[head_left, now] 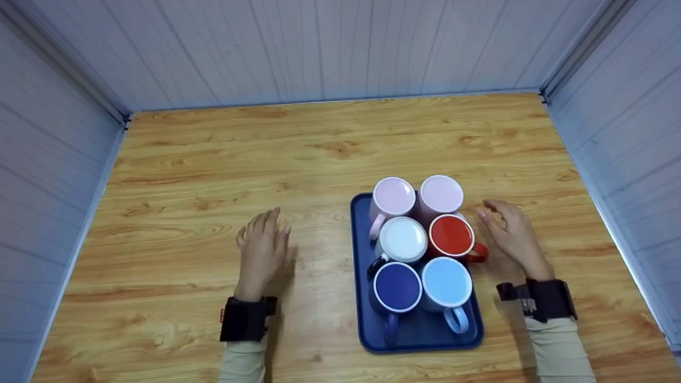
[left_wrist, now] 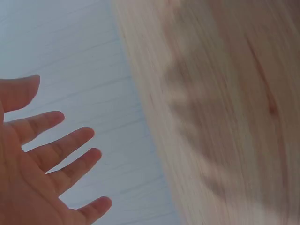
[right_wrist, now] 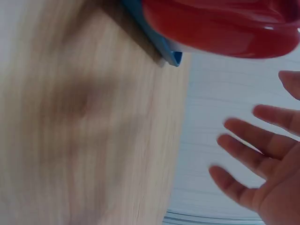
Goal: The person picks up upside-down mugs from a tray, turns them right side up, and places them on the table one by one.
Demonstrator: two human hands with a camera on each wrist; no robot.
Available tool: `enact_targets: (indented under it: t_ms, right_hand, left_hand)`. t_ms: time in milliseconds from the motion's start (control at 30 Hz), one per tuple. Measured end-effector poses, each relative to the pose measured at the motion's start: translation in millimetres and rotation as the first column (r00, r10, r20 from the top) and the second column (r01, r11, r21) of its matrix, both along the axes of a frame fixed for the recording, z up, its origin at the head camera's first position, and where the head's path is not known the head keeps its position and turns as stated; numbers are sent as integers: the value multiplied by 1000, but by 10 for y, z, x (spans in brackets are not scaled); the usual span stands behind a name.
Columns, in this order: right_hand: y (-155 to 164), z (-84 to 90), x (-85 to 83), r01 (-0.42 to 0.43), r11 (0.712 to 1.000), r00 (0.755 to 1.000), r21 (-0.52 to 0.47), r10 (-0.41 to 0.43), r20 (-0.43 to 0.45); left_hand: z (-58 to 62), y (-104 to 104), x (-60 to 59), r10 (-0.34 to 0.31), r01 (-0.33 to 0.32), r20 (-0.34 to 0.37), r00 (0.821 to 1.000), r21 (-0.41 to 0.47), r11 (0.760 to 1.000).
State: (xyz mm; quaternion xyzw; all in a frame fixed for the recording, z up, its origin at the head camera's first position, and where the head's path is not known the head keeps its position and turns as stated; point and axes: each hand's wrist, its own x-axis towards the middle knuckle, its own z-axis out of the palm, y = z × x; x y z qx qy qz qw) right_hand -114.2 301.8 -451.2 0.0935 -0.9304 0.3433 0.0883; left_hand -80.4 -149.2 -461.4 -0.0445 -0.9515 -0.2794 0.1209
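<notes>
Several mugs crowd a dark blue tray. At its far end sit two pink mugs; in the middle row are a white mug with a dark handle and a red mug. A dark blue mug and a light blue mug take the near row. My right hand hovers just right of the red mug, fingers relaxed and holding nothing; the right wrist view shows it apart from the red mug. Left of the tray, my left hand is over the table with loosely spread fingers, touching no mug.
The wood-grain table is bounded by a pale back wall and side walls to left and right. Each wrist wears a black band with a small camera.
</notes>
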Motion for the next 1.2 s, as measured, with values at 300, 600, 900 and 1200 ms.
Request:
enact_targets:
  t_ms: [300,600,900,1200]
  right_hand:
    - [-65,40,-87,-108,993,994,48,108,-6]
    - [-117,86,-187,-197,980,978,-2,197,66]
    - [-123,151,-230,-200,978,966,53,188,177]
    - [-149,154,-275,-199,978,966,68,185,178]
  left_hand:
    - [-42,62,18,-21,24,-93,995,38,999]
    - [-55,104,0,-26,28,-34,999,68,997]
    - [-69,153,-45,-32,34,-26,999,70,997]
    - [-75,193,-74,-48,49,-7,999,69,996]
